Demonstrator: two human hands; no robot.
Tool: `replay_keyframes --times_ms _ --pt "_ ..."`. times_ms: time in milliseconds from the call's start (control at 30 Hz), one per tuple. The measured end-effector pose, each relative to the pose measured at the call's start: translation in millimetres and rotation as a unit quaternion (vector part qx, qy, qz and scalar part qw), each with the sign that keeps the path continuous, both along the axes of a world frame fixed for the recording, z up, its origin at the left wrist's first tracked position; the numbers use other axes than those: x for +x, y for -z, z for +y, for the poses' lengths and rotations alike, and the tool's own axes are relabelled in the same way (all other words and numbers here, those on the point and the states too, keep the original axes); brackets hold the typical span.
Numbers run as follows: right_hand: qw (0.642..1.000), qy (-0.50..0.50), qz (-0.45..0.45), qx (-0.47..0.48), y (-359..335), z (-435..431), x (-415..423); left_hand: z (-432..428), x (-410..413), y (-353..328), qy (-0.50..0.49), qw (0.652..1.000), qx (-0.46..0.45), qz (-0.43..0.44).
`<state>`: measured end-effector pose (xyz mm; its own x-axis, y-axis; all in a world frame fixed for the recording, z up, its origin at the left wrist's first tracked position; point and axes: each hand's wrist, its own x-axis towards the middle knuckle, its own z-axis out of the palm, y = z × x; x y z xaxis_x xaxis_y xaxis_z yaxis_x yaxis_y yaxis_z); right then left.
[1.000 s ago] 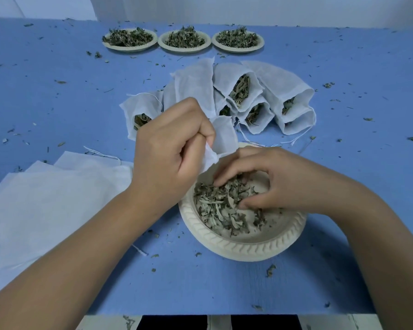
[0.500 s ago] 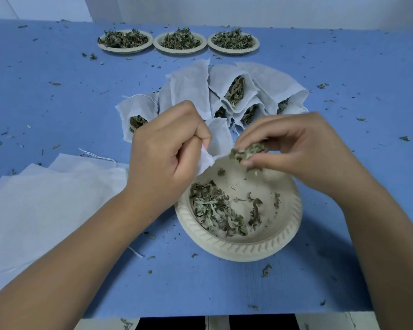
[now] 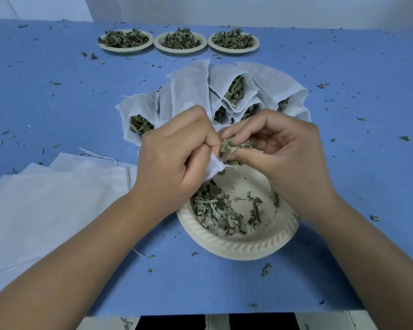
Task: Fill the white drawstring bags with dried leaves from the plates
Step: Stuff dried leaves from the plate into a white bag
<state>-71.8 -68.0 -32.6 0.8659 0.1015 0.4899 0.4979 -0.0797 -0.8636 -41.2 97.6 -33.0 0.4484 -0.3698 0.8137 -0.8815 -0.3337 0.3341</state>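
My left hand [image 3: 177, 158] grips a white drawstring bag [image 3: 214, 166] by its mouth, just above the near plate [image 3: 239, 244]. My right hand [image 3: 279, 148] pinches a clump of dried leaves [image 3: 233, 148] and presses it against the bag's opening. The near cream plate holds a loose heap of leaves [image 3: 215, 210], mostly on its left half. Most of the held bag is hidden behind my left fist.
Several filled white bags [image 3: 234, 91] lie fanned out behind my hands. A stack of flat empty bags [image 3: 57, 201] lies at the left. Three plates of leaves [image 3: 179, 41] stand in a row at the table's far edge. Leaf crumbs are scattered over the blue table [image 3: 367, 163].
My right hand picked a pinch of leaves from the near plate, lifted it and moved left to the mouth of the bag in my left hand. The left hand stayed in place.
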Motion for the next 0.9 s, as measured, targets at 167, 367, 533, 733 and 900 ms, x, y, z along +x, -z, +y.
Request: replay_keyframes --times_ms 167,367,533,733,900 --pt "0.979 -0.001 -0.054 -0.195 0 -3 2 1 2 1 -0.01 1.0 0.016 -0.007" --pt "0.984 -0.02 -0.08 -0.157 -2 -9 4 2 3 0 -0.017 1.0 0.005 -0.008" --pt "0.959 0.059 -0.191 -0.199 3 0 3 1 2 1 -0.001 1.0 0.014 -0.001" --pt "0.922 0.071 -0.241 -0.294 2 -1 4 1 3 1 0.0 1.0 -0.004 0.021" --pt "0.916 0.014 -0.215 -0.34 -2 2 -2 1 2 0 0.009 1.0 -0.008 0.019"
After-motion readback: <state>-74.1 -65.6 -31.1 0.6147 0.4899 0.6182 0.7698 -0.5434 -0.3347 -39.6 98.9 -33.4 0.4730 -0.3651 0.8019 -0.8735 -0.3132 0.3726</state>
